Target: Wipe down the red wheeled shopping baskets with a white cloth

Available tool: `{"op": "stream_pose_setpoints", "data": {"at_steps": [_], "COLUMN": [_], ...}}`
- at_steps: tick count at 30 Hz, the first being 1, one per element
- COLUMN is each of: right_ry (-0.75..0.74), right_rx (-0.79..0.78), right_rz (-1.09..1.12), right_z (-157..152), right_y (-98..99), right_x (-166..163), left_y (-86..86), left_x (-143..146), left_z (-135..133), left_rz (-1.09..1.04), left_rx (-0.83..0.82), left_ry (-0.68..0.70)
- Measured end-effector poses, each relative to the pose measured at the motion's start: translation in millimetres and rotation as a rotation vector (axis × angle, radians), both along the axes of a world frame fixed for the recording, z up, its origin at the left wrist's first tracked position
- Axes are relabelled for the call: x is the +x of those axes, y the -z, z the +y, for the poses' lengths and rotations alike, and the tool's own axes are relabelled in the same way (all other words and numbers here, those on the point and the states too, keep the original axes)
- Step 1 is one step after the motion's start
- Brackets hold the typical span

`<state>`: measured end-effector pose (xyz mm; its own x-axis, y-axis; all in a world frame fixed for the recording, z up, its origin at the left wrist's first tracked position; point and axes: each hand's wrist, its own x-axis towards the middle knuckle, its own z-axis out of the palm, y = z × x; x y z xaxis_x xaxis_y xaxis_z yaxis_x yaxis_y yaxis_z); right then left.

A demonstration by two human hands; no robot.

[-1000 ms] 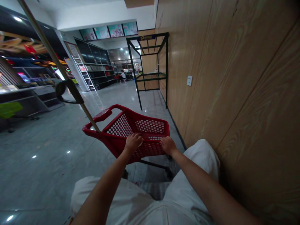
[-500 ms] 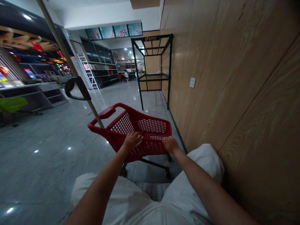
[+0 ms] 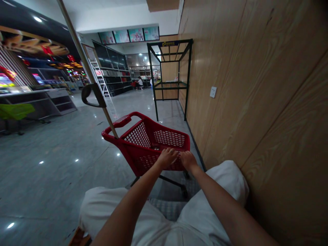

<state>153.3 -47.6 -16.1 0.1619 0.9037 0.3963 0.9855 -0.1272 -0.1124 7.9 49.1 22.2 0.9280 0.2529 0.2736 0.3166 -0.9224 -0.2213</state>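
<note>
A red plastic shopping cart point(image 3: 143, 164) with latticed sides stands before my knees. My left hand point(image 3: 167, 157) lies over its near top rim, fingers curled, with a small pale bit of something showing beneath them; what it is I cannot make out. Right beside it, at the rim's right-hand corner, my right hand point(image 3: 188, 160) has its fingers closed over the edge. The basket's visible inside holds nothing I can make out. Across the cart's handle end rises a long pole point(image 3: 77, 39) with a black loop grip point(image 3: 93, 95) on it.
A wood-panelled wall point(image 3: 230, 102) with a socket point(image 3: 213, 92) runs close on my right. Ahead stands a dark metal rack frame point(image 3: 170, 85). Shelves point(image 3: 115, 71) and a ladder point(image 3: 101, 78) are further back, with a person point(image 3: 140, 82) there. A green cart point(image 3: 15, 111) is at left.
My left hand has slid right along the cart's rim until it is beside my right hand. My right hand stays at the corner. The view has shifted slightly.
</note>
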Motion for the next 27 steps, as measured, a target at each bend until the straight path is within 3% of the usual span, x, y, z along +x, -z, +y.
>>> {"op": "stream_pose_setpoints", "data": {"at_steps": [1,6,8,10,12,17,20,23,27], "right_ry": [-0.010,-0.009,0.001,0.013,0.021,0.039,0.013,-0.013,-0.023], "right_rx": [-0.006,-0.023,-0.011,0.001,0.006,-0.007,-0.029,-0.040,-0.013], "right_rz": [-0.012,-0.045,-0.043,-0.042,-0.041,0.000,0.030,0.010,-0.033], "right_z": [-1.2,-2.6,-1.6,-0.2,1.0,0.9,-1.3,-3.0,-1.6], "right_y": [-0.6,-2.1,-1.4,-0.6,0.1,-2.1,-5.9,-7.6,-4.3], "right_x": [4.0,18.0,17.5,14.3,9.9,2.6,4.4,10.6,18.3], "left_y": [-6.5,-44.4,-50.5,-46.7,-34.6,1.7,6.6,-6.3,-35.3], "left_x": [-13.1,-104.9,-121.7,-115.3,-89.3,0.5,21.8,-4.4,-84.3], "left_z": [10.6,74.2,84.3,79.7,61.8,-6.9,-22.8,0.7,58.2], "left_rz": [0.026,-0.023,-0.046,-0.070,-0.088,-0.115,-0.092,-0.003,0.009], "left_rx": [0.014,0.118,0.145,0.132,0.092,-0.013,-0.033,0.003,0.088], "left_ry": [0.037,-0.096,-0.161,-0.234,-0.273,-0.215,-0.116,0.031,-0.072]}}
